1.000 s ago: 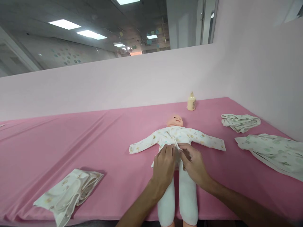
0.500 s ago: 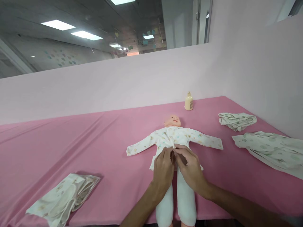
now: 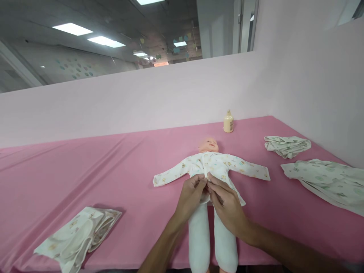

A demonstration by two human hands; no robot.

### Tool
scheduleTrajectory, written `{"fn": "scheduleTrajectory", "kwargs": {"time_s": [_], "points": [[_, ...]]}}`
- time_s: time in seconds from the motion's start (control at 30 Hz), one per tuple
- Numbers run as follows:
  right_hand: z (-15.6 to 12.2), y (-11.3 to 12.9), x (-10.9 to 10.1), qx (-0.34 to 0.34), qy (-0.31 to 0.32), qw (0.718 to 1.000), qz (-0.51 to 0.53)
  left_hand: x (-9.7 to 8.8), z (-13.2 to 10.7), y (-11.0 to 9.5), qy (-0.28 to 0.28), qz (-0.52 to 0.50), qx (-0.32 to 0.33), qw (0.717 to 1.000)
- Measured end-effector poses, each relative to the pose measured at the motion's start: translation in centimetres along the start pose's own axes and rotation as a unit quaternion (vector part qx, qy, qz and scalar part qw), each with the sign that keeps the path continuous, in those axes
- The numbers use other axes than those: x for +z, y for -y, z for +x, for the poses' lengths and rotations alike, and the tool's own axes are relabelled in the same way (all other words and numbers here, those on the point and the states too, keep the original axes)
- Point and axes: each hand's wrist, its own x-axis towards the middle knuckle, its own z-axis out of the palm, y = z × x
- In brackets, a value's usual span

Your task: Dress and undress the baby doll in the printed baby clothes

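Note:
A baby doll (image 3: 209,145) lies on its back on the pink-covered table, its head toward the wall. It wears a white printed baby shirt (image 3: 218,163) with both sleeves spread, and plain white trousers (image 3: 199,239). At the middle of the shirt front, my left hand (image 3: 193,195) pinches one edge of the front opening. Close beside it, my right hand (image 3: 226,201) pinches the other side, the fingertips of both hands nearly meeting. Whatever fastener lies between the fingers is hidden.
Folded printed cloth (image 3: 76,235) lies at the front left. A pump bottle (image 3: 228,122) stands near the back wall. To the right are a folded printed garment (image 3: 287,146) and a spread printed cloth (image 3: 327,182). The pink sheet (image 3: 113,174) has creases on the left.
My left hand has turned and its fingers have opened out slightly from a tighter curl. The shirt front now lies flatter, with the opening's straight edge showing above my fingers.

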Motion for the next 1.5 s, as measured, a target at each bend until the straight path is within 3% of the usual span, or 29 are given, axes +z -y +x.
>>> {"fn": "scheduleTrajectory", "kwargs": {"time_s": [0.23,0.37,0.6,0.87,1.0,1.07,1.13,1.27,1.4,1.5], "points": [[0.3,0.0,-0.4,0.006,-0.001,1.000,-0.022,0.2,0.1,0.3,-0.020,0.042,0.016,0.999],[0.7,-0.6,-0.7,-0.044,-0.018,0.995,-0.085,0.6,0.0,0.1,-0.039,0.062,0.012,0.997],[0.5,-1.3,-0.7,-0.082,-0.015,0.979,-0.185,0.5,0.0,-0.3,-0.006,0.063,0.010,0.998],[0.8,-0.9,-0.8,-0.094,-0.015,0.988,-0.125,0.1,0.3,0.4,0.012,0.085,0.026,0.996],[0.6,-0.8,-0.9,-0.070,0.017,0.986,-0.151,0.2,0.0,0.5,0.007,0.075,0.017,0.997],[0.4,-0.7,-1.1,-0.061,0.033,0.982,-0.176,-0.1,-0.8,0.6,-0.003,0.101,0.042,0.994],[0.4,-0.4,-1.7,-0.072,0.066,0.974,-0.203,-0.9,-2.1,0.9,0.001,0.192,0.107,0.975],[0.5,0.2,-3.7,-0.117,0.155,0.951,-0.242,-4.1,-4.6,2.5,-0.015,0.419,0.229,0.878],[0.2,-0.4,-5.8,-0.133,0.151,0.941,-0.271,-7.0,-5.2,4.2,-0.051,0.529,0.285,0.798],[-0.6,-1.8,-6.9,-0.173,0.152,0.931,-0.284,-7.8,-4.5,5.1,-0.069,0.574,0.360,0.733]]}}
